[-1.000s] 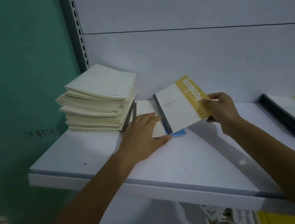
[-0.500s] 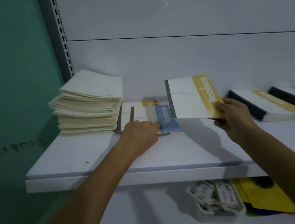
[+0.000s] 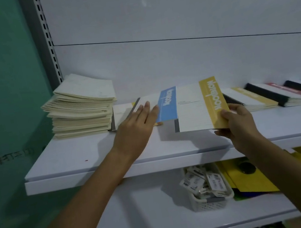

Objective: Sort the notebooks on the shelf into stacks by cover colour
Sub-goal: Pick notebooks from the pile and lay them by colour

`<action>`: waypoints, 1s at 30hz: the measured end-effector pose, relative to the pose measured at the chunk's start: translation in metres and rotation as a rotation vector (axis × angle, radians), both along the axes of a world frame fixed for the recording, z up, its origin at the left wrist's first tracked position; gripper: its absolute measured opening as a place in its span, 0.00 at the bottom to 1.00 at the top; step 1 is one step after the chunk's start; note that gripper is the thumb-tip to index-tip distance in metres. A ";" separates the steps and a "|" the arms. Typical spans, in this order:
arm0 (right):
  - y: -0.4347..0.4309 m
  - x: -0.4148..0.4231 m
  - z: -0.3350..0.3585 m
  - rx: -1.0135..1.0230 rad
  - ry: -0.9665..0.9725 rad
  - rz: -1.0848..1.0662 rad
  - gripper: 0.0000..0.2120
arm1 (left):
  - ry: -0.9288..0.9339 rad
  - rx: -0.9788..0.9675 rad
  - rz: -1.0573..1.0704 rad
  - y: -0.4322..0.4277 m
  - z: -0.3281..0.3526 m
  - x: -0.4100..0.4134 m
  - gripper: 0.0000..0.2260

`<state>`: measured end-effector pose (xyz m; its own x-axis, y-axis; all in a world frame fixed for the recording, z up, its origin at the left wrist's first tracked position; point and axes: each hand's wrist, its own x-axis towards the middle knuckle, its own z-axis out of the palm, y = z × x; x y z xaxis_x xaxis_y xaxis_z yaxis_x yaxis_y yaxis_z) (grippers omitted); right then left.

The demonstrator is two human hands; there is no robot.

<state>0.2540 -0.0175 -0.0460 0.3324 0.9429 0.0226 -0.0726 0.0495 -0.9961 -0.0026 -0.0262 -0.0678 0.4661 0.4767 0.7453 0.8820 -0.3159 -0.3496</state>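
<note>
A person's right hand [image 3: 240, 122] is pinching the near right corner of a yellow-banded notebook [image 3: 192, 106], thumb on the cover and fingers curled beneath, holding it just above the middle of the shelf [image 3: 93, 157] near its front edge. The notebook is facing cover-up and tipping toward the camera, its grey spine on the left and its yellow band on the right, the long axis running from the front edge toward the back panel. The left hand [image 3: 136, 130] is lying with straight fingers [image 3: 149, 110] on a blue-banded notebook [image 3: 168, 104], which is sitting atop a low pile just left of the held one, band to the right. A tall stack of cream notebooks [image 3: 82, 107] is filling the back left corner. More notebook piles [image 3: 273, 93] are lining the right end. A basket of tags [image 3: 206, 190] is sitting on the lower shelf.
</note>
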 end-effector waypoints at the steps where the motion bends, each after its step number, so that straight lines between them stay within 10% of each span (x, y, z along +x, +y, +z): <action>1: -0.004 0.002 -0.001 -0.006 0.001 0.005 0.14 | 0.022 0.045 -0.039 0.000 -0.001 0.004 0.19; 30: -0.107 0.271 0.003 0.000 0.254 -0.181 0.09 | 0.068 -0.005 -0.221 -0.032 0.030 0.270 0.32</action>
<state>0.5250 -0.1242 -0.0425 0.4900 0.8678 -0.0826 -0.3096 0.0846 -0.9471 0.2671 -0.0581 -0.0382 0.6088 0.3613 0.7063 0.7657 -0.5007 -0.4038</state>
